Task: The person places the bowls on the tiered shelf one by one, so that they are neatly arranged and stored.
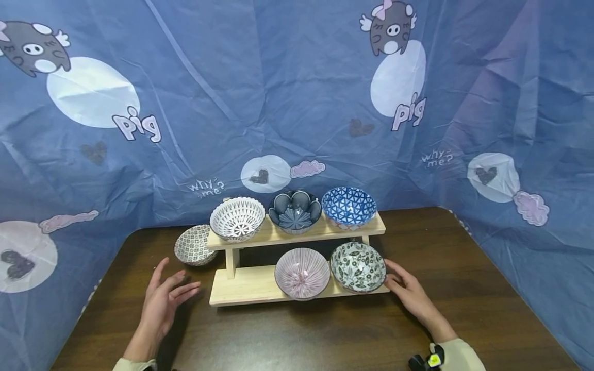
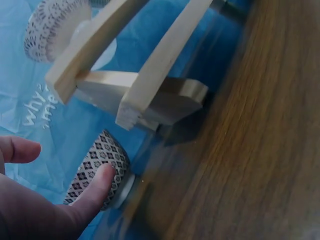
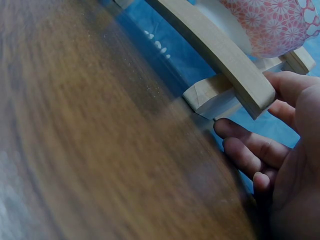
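Note:
My left hand point(image 1: 161, 304) hovers over the table's left side, fingers spread and nothing in them. Just beyond its fingertips, a small bowl with a dark diamond pattern point(image 1: 194, 247) stands on the table; in the left wrist view my thumb overlaps this bowl point(image 2: 97, 167). On the right, my right hand point(image 1: 413, 296) is beside the green floral bowl point(image 1: 358, 268), at the end of the wooden stand's lower shelf point(image 1: 246, 288). Its fingers are loosely bent near the shelf end point(image 3: 250, 95) in the right wrist view; whether they touch it I cannot tell. A pink striped bowl point(image 1: 302, 274) sits left of the floral one.
On the upper shelf point(image 1: 274, 236) stand a white bowl with dark marks point(image 1: 237, 219), a dark blue petal-patterned bowl point(image 1: 295, 212) and a blue-and-white bowl point(image 1: 349, 206). Blue printed cloth point(image 1: 297, 93) hangs behind the brown wooden table point(image 1: 325, 340).

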`<state>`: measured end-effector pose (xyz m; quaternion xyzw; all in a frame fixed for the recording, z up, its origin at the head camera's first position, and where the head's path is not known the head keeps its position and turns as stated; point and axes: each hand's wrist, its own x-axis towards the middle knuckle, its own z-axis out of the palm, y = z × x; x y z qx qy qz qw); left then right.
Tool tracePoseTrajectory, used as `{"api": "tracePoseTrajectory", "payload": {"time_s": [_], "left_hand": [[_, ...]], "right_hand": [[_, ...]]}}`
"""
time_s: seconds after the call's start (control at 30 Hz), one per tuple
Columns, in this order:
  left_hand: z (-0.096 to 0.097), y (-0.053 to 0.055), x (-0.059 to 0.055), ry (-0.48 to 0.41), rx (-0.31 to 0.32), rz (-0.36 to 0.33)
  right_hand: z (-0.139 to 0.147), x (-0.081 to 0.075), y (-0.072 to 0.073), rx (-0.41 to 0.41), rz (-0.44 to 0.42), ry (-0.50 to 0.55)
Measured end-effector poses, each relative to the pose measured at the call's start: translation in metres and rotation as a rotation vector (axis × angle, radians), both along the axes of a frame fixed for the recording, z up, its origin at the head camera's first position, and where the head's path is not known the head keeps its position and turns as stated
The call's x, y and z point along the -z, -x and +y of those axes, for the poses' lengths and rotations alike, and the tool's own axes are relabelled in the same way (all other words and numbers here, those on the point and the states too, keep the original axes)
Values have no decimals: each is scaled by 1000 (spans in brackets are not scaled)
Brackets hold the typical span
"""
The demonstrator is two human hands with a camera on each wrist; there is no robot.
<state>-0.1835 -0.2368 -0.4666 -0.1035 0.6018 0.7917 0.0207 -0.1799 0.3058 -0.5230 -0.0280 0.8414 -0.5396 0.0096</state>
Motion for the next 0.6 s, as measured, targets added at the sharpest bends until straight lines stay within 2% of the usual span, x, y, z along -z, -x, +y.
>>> {"api": "tracePoseTrajectory", "payload": {"time_s": [0.33,0.6], "left_hand": [[1,17,6,15,-33,-45],[1,31,11,93,-62,-110]], "right_hand": [[-1,-1,0,3,-13,4],[-1,1,0,0,3,8]]}}
